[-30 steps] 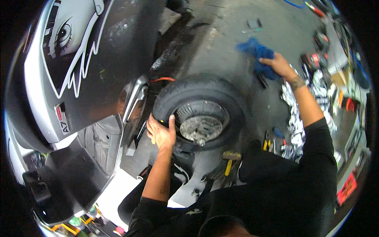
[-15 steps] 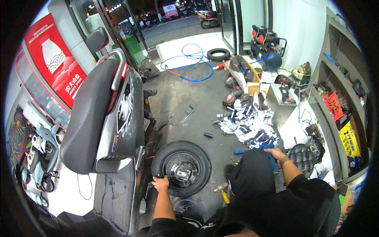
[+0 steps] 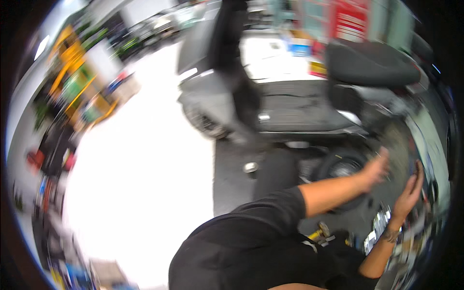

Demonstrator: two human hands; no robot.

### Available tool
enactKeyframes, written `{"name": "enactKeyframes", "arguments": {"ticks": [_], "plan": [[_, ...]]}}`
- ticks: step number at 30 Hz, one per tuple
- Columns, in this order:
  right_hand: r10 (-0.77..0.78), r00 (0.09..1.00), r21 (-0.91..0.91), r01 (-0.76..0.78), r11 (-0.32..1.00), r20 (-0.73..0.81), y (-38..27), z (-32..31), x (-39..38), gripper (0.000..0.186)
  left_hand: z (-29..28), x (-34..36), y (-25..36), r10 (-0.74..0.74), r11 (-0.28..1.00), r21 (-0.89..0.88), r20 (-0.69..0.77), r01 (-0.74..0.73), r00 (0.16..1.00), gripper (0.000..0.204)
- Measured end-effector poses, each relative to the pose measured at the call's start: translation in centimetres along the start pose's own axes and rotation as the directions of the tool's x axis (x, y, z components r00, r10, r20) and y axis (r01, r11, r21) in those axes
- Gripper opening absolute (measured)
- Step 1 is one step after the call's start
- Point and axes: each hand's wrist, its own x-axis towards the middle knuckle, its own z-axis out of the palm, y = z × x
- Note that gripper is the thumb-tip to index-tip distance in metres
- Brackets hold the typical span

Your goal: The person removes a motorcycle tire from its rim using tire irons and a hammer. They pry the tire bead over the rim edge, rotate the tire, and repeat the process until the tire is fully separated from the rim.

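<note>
The view is smeared by motion. My left hand is held over the far right side of a wheel with a black tyre, its fingers too blurred to read. Farther right, my right hand is raised with its fingers stretched out, and no held thing can be made out in it. The wheel lies flat on the dark floor, partly covered by my left forearm. Beyond it stands a grey scooter with a black seat.
A hammer with a yellow handle lies near my body. Shiny silvery sheeting is beside my right forearm. A yellow rack stands far left past the bright white floor. Boxes sit behind the scooter.
My view has swung left. My left hand has come off the tyre's edge and reaches out above the wheel. My right hand has left the blue cloth at my knee and is raised.
</note>
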Motion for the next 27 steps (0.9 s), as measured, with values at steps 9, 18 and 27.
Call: {"name": "enactKeyframes", "arguments": {"ticks": [9, 18, 27], "plan": [[0.56, 0.393, 0.387, -0.912, 0.135, 0.729, 27.0, 20.8, -16.7, 0.038, 0.3, -11.6, 10.9, 0.171, 0.79, 0.536, 0.274, -0.298, 0.946, 0.079], [0.513, 0.267, 0.343, -0.937, -0.058, 0.816, 28.0, 24.9, -17.6, 0.036, -9.7, -7.1, 0.8, 0.553, 0.041, 0.872, 0.387, -0.488, 0.738, 0.05], [0.531, 0.241, 0.308, -0.95, -0.041, 0.813, 27.6, 26.8, -16.7, 0.039, -8.7, -6.6, -1.1, 0.724, -0.049, 0.91, 0.316, -0.412, 0.613, 0.038]]}}
